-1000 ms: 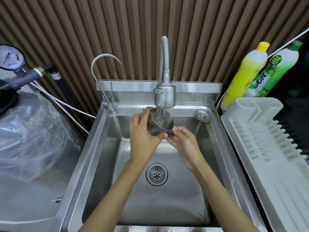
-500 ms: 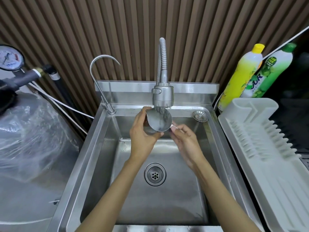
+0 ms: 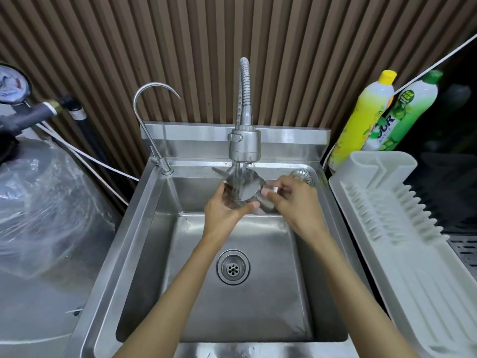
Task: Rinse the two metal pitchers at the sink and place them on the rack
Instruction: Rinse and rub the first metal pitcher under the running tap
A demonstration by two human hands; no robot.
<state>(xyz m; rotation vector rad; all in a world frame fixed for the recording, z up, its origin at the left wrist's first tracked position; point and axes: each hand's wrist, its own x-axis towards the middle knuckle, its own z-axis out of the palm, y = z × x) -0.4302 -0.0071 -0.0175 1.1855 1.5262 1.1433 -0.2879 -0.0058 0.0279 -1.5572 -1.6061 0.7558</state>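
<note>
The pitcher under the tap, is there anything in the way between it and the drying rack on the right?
Nothing visible blocks it. The pitcher is held by the left hand and right hand above the sink; only the sink's right rim lies before the rack.

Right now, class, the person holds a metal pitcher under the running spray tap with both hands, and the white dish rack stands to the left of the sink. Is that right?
Not quite. The head view shows the white dish rack to the right of the sink, not the left. The rest holds: the left hand and right hand hold the metal pitcher under the running spray tap.
</note>
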